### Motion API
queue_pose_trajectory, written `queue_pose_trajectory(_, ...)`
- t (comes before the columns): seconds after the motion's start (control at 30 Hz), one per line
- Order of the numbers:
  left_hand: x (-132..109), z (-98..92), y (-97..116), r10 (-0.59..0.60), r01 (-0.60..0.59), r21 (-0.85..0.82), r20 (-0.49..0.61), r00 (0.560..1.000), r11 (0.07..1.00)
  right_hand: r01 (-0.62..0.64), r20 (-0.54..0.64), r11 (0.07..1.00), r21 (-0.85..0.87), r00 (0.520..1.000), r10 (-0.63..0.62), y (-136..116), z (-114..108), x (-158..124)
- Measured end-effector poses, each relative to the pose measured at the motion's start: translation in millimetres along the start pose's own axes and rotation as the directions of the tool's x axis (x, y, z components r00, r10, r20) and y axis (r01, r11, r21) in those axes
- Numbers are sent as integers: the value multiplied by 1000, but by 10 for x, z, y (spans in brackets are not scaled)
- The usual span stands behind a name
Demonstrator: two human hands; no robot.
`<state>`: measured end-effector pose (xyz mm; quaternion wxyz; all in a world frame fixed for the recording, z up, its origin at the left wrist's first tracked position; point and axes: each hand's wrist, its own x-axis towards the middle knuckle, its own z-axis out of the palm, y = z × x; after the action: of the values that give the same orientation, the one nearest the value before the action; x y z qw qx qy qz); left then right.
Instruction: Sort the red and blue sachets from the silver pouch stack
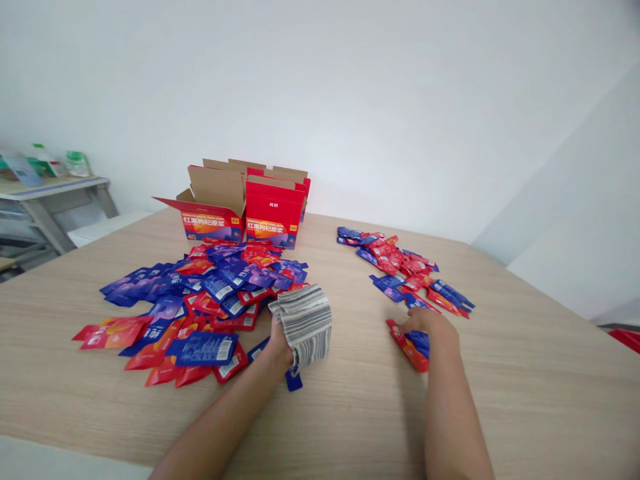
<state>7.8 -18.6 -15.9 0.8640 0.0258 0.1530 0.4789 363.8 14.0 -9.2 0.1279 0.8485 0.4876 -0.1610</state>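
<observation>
My left hand [281, 343] is closed around a folded grey-and-white striped cloth [306, 327], at the right edge of a large heap of red and blue sachets [220, 287]. A blue sachet [294, 381] shows partly from under the cloth. On the right, my right hand [424, 321] has its fingers bent down onto a red sachet [407, 347] and a blue sachet [421, 341], which lie low over the table. The fingertips are partly hidden. Just beyond this hand lies a looser row of red and blue sachets [400, 263].
Open red cartons [273, 213] with raised flaps stand behind the heap, near the white wall. All of this is on a wooden table [345, 413]. To the far left, a side table [55, 190] bears bottles and a green-and-white pack [77, 163]. A red object [626, 339] shows at the right edge.
</observation>
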Motion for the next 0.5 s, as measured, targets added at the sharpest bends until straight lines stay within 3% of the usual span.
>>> queue_pose_trajectory(0.13, -58, 66, -1, -11, 15, 20, -177, 984, 1000, -12, 40, 999, -31, 999, 13, 13, 74, 9)
queue_pose_trajectory(0.33, -35, 100, -9, -53, 57, 35, -112, 992, 998, -37, -25, 999, -23, 999, 36, -137, 226, 192)
queue_pose_trajectory(0.5, 26, 19, -63, -44, 46, 8, -190, 981, 999, -28, -142, 999, 36, 989, 33, -90, 239, 263)
